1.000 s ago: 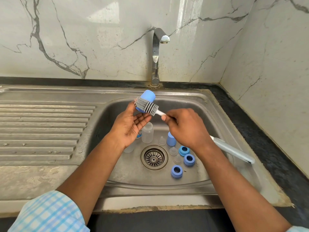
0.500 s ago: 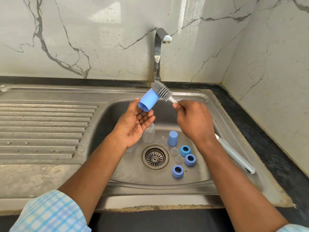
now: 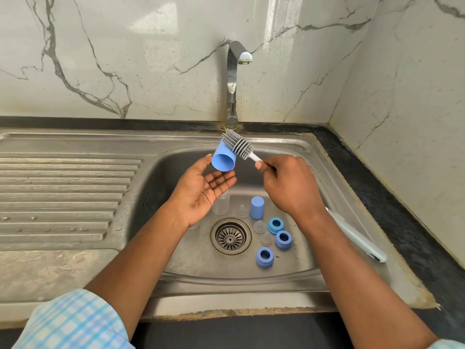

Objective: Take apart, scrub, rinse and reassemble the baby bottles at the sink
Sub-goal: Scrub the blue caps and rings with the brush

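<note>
The blue cap (image 3: 224,158) is up over the sink (image 3: 226,278), its open mouth tipped toward the person. The left hand (image 3: 201,190) pinches it at the thumb side, the other fingers lying loose below. The right hand (image 3: 289,187) is clenched round the white neck of the bottle brush (image 3: 237,144), whose grey bristles lie against the cap's outer wall near the closed end.

From where I stand, this looks like scrubbing the outside. It would go best if the cap were turned between strokes, held by the rim so no patch stays covered, then brushed inside.

Down in the basin wait a second cap (image 3: 257,207), three blue collar rings (image 3: 283,239), clear teats (image 3: 260,226) and a clear bottle (image 3: 221,204), all round the drain (image 3: 231,236). No water shows at the tap (image 3: 232,79).
</note>
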`<act>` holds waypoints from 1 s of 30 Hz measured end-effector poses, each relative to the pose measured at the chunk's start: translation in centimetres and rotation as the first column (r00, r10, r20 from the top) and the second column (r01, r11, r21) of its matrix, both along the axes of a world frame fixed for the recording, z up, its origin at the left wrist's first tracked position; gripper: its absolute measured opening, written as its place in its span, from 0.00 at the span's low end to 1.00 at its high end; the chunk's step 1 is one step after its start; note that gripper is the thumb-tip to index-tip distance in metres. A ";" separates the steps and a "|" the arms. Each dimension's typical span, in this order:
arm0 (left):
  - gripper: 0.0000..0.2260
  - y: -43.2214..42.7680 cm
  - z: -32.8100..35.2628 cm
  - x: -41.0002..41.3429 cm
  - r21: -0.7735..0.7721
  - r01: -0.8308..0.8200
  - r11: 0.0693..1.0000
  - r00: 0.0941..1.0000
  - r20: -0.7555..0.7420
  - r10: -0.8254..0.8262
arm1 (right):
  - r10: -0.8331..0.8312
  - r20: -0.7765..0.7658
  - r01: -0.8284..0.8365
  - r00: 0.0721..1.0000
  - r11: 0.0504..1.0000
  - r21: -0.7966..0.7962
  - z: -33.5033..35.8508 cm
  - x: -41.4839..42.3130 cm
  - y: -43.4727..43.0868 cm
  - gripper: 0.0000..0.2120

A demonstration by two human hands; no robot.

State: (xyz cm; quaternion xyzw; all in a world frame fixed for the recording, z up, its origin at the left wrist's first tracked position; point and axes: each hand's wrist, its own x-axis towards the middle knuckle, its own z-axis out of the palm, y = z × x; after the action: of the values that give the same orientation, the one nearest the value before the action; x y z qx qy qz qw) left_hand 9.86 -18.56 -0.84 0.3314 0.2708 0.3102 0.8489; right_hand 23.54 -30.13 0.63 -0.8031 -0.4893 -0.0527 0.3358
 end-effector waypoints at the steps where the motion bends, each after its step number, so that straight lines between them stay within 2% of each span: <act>1: 0.13 0.0 0.0 -0.1 0.009 0.004 1.000 1.000 0.009 -0.004 | 0.004 -0.008 -0.004 1.000 1.000 0.002 0.0 0.0 0.0 0.18; 4: 0.16 -0.3 0.1 0.0 0.087 0.006 0.996 1.000 0.008 -0.006 | 0.023 -0.028 -0.023 0.999 1.000 0.011 0.1 -0.3 0.0 0.17; 6: 0.13 -0.3 -0.1 0.2 0.145 -0.019 0.989 1.000 -0.020 0.022 | 0.049 -0.030 -0.049 0.998 0.999 0.001 0.3 -0.5 -0.1 0.19; 9: 0.11 0.1 -0.1 0.1 0.137 -0.059 0.989 0.997 -0.032 0.064 | 0.090 -0.010 -0.090 0.996 0.995 -0.039 0.4 -1.0 -0.1 0.18; 12: 0.14 0.0 0.2 0.0 0.115 -0.024 0.993 0.999 -0.029 0.027 | -0.001 0.027 0.001 1.000 1.000 -0.009 0.4 -0.6 0.1 0.16; 15: 0.18 -0.6 0.2 0.3 0.113 0.025 0.993 0.999 -0.047 -0.020 | -0.114 0.014 0.113 0.993 0.993 0.045 0.4 0.5 0.1 0.19; 16: 0.18 -0.6 0.2 0.4 0.100 0.018 0.995 0.999 -0.043 -0.014 | -0.099 0.012 0.098 0.995 0.994 0.042 0.3 0.7 0.0 0.19; 19: 0.16 0.0 0.2 0.1 0.039 -0.032 0.999 0.999 -0.007 0.032 | 0.105 0.024 -0.104 0.994 0.993 -0.052 0.4 -0.5 -0.4 0.18; 21: 0.16 0.4 0.1 0.0 0.037 -0.029 0.999 1.000 -0.003 0.029 | 0.179 0.047 -0.174 0.983 0.979 -0.107 0.6 -1.5 -0.3 0.20; 24: 0.16 0.2 0.2 0.1 0.070 0.030 0.997 1.000 0.001 -0.030 | 0.082 0.085 -0.080 0.993 0.996 -0.036 0.7 -1.3 0.3 0.16; 27: 0.16 -0.2 0.2 0.4 0.066 0.072 0.995 0.997 0.011 -0.073 | -0.048 0.087 0.043 0.995 0.998 0.054 0.2 -0.2 0.4 0.17; 30: 0.17 -0.1 0.2 0.4 0.048 0.052 0.997 0.998 0.033 -0.054 | 0.019 0.055 -0.022 0.998 0.998 0.063 0.1 -0.3 0.2 0.18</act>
State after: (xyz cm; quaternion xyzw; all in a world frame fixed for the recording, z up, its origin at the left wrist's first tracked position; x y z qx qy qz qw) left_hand 10.25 -18.67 -0.66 0.3531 0.2399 0.2995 0.8533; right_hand 23.22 -29.93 0.72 -0.7852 -0.5047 -0.0867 0.3481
